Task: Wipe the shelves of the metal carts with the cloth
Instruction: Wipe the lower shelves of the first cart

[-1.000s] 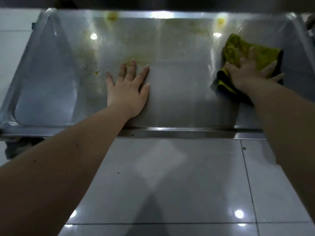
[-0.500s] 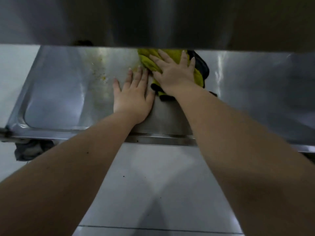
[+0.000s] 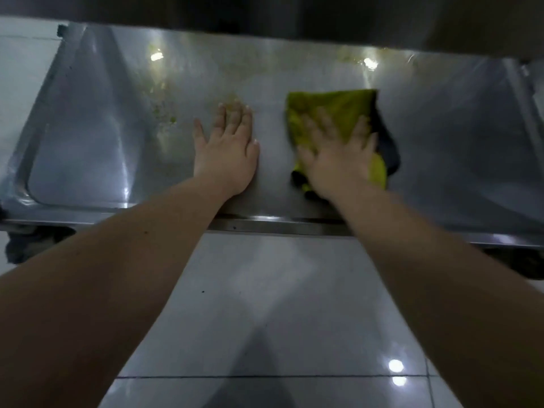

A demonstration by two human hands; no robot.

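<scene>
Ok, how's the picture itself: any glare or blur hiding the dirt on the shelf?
Head view: dim overall; two glare spots sit on the far part of the shelf; the residue beside the left hand reads clearly; the right hand and cloth are motion-blurred; the wide angle bends the shelf edges.

Likely a commercial kitchen or food-service back room: a wide stainless-steel cart shelf (image 3: 88, 142) with a raised rim lies under the left hand (image 3: 226, 151) and the right hand (image 3: 335, 160), yellowish food-like smears (image 3: 164, 113) sit just left of the left hand, and glossy pale floor tiles (image 3: 265, 304) nearer than the wrists mirror ceiling lights
</scene>
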